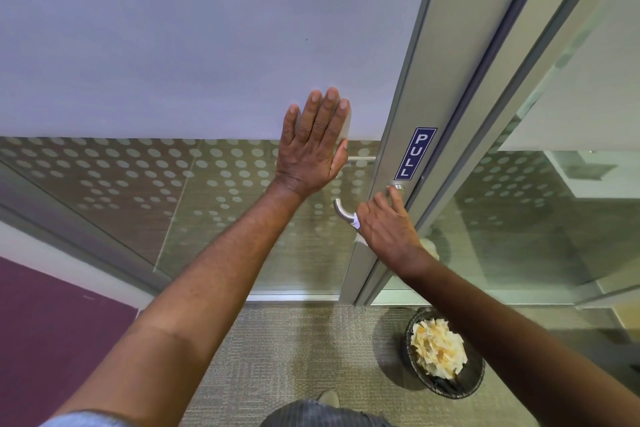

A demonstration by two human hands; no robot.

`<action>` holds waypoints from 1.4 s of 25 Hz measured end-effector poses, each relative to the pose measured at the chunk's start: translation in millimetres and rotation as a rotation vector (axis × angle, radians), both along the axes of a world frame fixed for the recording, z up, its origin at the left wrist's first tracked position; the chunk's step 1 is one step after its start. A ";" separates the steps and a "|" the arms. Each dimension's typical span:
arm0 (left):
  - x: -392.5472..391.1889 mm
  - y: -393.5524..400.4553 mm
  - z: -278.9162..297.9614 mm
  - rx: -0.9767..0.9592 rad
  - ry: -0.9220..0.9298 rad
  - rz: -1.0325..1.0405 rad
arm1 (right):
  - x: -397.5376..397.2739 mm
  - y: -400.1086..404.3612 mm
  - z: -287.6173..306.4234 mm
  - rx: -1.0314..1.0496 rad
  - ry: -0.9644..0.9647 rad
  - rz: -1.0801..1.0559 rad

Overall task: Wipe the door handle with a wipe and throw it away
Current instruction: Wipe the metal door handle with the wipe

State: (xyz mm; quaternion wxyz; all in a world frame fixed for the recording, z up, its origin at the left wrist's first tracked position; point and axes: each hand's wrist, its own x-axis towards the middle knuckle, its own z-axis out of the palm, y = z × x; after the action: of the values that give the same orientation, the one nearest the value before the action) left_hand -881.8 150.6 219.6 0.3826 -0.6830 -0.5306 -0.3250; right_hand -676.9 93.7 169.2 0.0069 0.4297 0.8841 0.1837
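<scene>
While the left hand (313,144) lies flat and open against the glass door (194,45), fingers spread and holding nothing, the right hand (388,225) is wrapped around the handle (341,211) with the wipe (356,222) pressed under its fingers; only a small white corner of the wipe peeks out where the hand meets the metal. The curved free end of the handle shows bare to the left of the hand, and its mount sits just under the PULL sign (417,153) on the frame. By the look of it, the wiping is under way rather than finished: whether the exposed end or the part near the mount has been cleaned cannot be told. The throwing away is still to come. The bin (446,388) stands on the carpet below and to the right, near the door, already heaped with crumpled paper, so the wipe will have to go on top of that pile.
</scene>
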 end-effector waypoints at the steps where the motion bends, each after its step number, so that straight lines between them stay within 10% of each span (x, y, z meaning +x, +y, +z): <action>1: 0.2 0.2 0.0 0.000 -0.001 0.001 | -0.2 5.3 5.2 -0.031 -0.029 0.023; 6: 1.6 -0.3 -0.3 -0.006 -0.003 -0.001 | 9.6 19.4 13.2 -0.016 0.035 0.211; 14: 1.2 -0.7 1.3 -0.015 -0.006 -0.006 | -6.6 -32.4 -20.8 -0.038 0.281 -0.069; 35: 1.7 -0.5 0.0 0.000 -0.005 -0.008 | 8.9 -4.0 -11.5 0.049 0.176 -0.010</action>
State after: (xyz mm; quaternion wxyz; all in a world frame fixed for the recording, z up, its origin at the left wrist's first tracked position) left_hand -880.1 150.1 219.6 0.3799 -0.6842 -0.5290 -0.3282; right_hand -668.0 89.7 157.7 -0.0807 0.4484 0.8744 0.1669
